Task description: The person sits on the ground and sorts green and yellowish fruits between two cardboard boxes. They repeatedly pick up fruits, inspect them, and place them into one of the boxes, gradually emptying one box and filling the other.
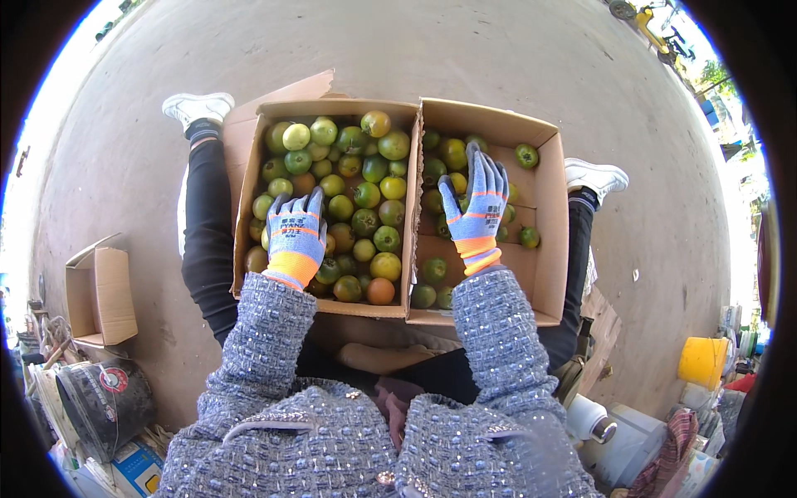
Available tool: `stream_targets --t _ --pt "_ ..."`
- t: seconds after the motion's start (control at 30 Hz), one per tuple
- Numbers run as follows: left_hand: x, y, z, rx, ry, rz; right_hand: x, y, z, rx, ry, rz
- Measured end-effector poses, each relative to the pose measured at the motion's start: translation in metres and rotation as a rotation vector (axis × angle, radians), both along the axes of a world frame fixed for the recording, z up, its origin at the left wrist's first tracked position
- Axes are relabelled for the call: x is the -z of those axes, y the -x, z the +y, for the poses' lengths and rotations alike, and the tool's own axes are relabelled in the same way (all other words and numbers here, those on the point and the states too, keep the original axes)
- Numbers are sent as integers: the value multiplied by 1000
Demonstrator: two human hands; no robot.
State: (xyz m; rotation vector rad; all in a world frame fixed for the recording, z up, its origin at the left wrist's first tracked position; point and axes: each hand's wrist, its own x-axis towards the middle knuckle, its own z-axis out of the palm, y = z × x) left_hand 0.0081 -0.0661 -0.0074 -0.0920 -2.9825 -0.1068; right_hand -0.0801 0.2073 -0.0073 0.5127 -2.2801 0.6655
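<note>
Two cardboard boxes sit side by side before me: the left one (pixel 402 207) is crowded with green, yellowish and orange tomatoes (pixel 366 222); the right one (pixel 544 241) holds fewer, mostly green ones (pixel 526 155). My left hand (pixel 295 235), in a grey-blue glove with an orange cuff, rests over tomatoes in the left box with fingers curled down; whatever is under them is hidden. My right hand (pixel 478 207), gloved alike, lies over tomatoes at the left side of the right box, fingers stretched forward and slightly bent, thumb apart.
Legs in black trousers with white shoes (pixel 197 108) flank the boxes on the concrete floor (pixel 390 50). A small carton (pixel 110 295) and black bucket (pixel 100 402) stand at left. A yellow container (pixel 701 361), white bottle (pixel 585 419) and clutter lie at right. A yellow vehicle (pixel 652 37) is at upper right.
</note>
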Motion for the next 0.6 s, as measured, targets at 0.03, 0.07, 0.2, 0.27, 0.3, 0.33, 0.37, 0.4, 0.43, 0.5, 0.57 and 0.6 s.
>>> stream_targets --t 0.03,0.07,0.2,0.27,0.3,0.33,0.37,0.4,0.43,0.5,0.57,0.6 --pt "0 0 0 3 -5 -6 0 0 0 -8 3 -7" --pt "-1 1 0 -10 1 -26 0 0 0 -17 5 -14" --pt "-11 5 7 -130 34 -98 4 0 0 -45 20 -30" --pt "-17 5 11 -213 -194 -118 3 0 -2 -86 22 -12" --pt "-20 4 11 -251 -432 -121 0 -1 -4 -109 24 -5" --pt "-22 3 11 -287 -670 -124 -2 -3 -6 -185 32 -6" --pt "-18 1 14 -219 -838 -45 -6 -6 -8 -261 39 -6" --pt "-13 2 19 -189 -1066 8 -10 -10 -14 -347 50 -7" --pt "-8 6 28 -151 -1294 63 -18 -16 -19 -419 -6 -49" --pt "-5 11 49 -70 -1496 107 -31 -29 -30 -581 -105 -93" --pt "-2 14 68 -10 -1498 99 -26 -36 -42 -673 -134 -110" --pt "-3 14 74 7 -1522 111 -24 -36 -41 -655 -132 -102"
